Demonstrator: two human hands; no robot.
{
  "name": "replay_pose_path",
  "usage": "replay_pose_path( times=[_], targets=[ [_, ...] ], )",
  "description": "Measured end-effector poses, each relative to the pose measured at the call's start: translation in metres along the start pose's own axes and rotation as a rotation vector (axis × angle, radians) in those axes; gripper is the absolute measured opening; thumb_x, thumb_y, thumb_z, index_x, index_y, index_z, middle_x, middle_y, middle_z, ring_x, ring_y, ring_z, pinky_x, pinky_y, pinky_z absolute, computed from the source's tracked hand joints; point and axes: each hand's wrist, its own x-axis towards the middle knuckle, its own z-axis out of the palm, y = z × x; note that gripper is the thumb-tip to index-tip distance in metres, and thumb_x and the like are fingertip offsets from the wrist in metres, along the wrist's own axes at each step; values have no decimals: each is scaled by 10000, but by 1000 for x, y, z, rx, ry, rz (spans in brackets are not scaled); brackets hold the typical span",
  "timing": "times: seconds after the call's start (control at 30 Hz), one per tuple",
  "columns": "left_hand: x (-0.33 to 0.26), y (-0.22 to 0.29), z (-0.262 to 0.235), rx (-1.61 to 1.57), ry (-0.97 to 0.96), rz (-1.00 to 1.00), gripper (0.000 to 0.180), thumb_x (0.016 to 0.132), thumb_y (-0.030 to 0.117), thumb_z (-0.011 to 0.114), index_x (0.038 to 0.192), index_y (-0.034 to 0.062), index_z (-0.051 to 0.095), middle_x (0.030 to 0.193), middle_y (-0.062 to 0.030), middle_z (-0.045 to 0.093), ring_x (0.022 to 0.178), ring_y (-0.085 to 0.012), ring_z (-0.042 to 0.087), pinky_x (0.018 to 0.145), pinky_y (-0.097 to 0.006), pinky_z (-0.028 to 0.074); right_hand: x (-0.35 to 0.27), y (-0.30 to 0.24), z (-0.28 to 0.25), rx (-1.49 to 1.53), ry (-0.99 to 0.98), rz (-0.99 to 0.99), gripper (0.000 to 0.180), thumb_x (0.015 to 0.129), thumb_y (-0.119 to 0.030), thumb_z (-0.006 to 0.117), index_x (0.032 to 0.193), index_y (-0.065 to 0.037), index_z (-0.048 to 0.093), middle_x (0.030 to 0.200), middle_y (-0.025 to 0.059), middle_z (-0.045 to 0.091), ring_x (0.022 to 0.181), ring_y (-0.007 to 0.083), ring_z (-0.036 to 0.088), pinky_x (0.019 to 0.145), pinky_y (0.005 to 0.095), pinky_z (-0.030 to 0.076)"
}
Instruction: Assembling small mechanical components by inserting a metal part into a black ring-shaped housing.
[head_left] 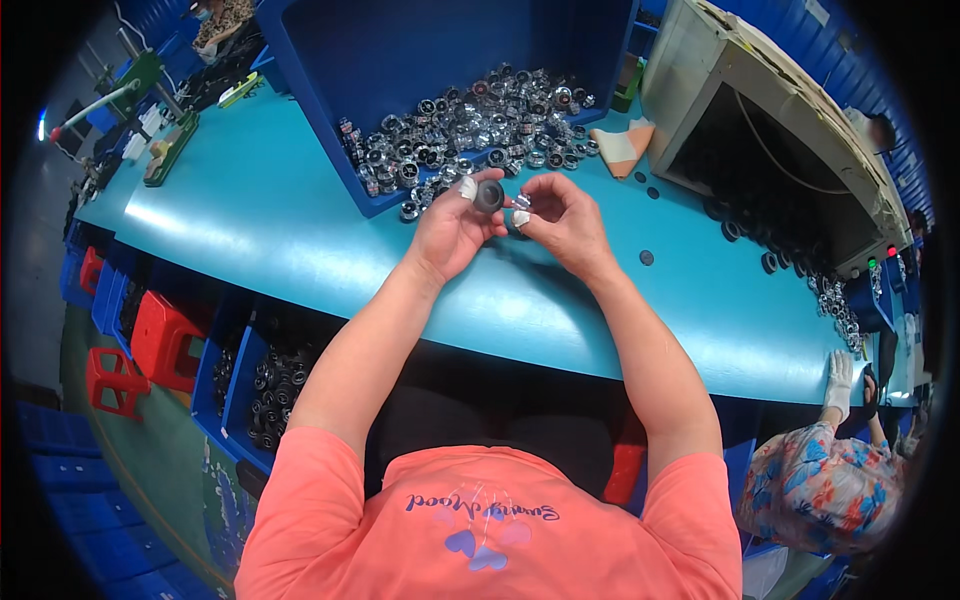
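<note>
My left hand (450, 228) grips a small black toy tyre (489, 196) between thumb and fingers, its round face turned up. Close beside it, my right hand (570, 225) pinches a small shiny silver wheel hub (521, 202) between thumb and forefinger. White tape wraps a fingertip on the left hand and the right thumb. The two pieces are held just apart, over the table's near side of a tilted blue bin (330, 120). Many chrome wheel hubs (450, 125) spill from the bin's open front towards my hands.
Black tyres lie heaped in an open pale box (690, 70) at the right, some spread onto the turquoise table (560, 320). An orange-and-white cloth piece (622, 148) lies between bin and box. A green hand press (150, 80) stands far left. A co-worker's gloved hand (839, 380) rests at far right.
</note>
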Motion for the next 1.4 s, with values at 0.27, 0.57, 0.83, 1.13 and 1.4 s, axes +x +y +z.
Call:
replay_pose_path(
  times=[0.27, 0.57, 0.83, 1.13, 1.4],
  targets=[
    [-2, -2, 4, 53, 10, 0, 402, 1077, 310, 482, 1368, 37, 528, 1072, -75, 639, 861, -174, 612, 768, -364, 543, -1, -9, 5, -7, -3, -144, 366, 782, -59, 817, 1100, -12, 641, 1050, 63, 686, 915, 149, 722, 835, 291, 580],
    [-4, -1, 5, 77, 18, -17, 362, 1078, 326, 478, 1295, 48, 563, 1060, -78, 649, 846, -179, 619, 753, -360, 544, -6, -18, 11, -193, 98, -306, 333, 746, -53, 819, 1038, -31, 660, 1021, 58, 654, 870, 168, 705, 797, 297, 572],
    [-5, -3, 9, 192, 7, -9, 354, 1082, 346, 469, 1244, 52, 580, 1017, -63, 665, 862, -169, 665, 702, -335, 557, -6, -14, 12, -300, 108, -327, 299, 723, -56, 834, 984, -71, 688, 947, 27, 677, 840, 172, 664, 764, 304, 549],
    [-7, -5, 13, 257, 36, -46, 377, 1093, 353, 438, 1253, 43, 579, 1013, -76, 665, 826, -178, 659, 691, -347, 575, -7, -18, 12, -313, 94, -356, 267, 700, -10, 816, 933, -96, 718, 942, 1, 680, 879, 197, 645, 763, 324, 545],
    [-6, -8, 18, 325, 51, 46, 359, 1088, 326, 457, 1271, 37, 564, 1082, -90, 669, 905, -179, 675, 718, -327, 569, -7, -16, 14, -419, 134, -474, 285, 681, 24, 793, 921, -115, 725, 905, 7, 662, 881, 206, 631, 771, 334, 528]
  ],
)
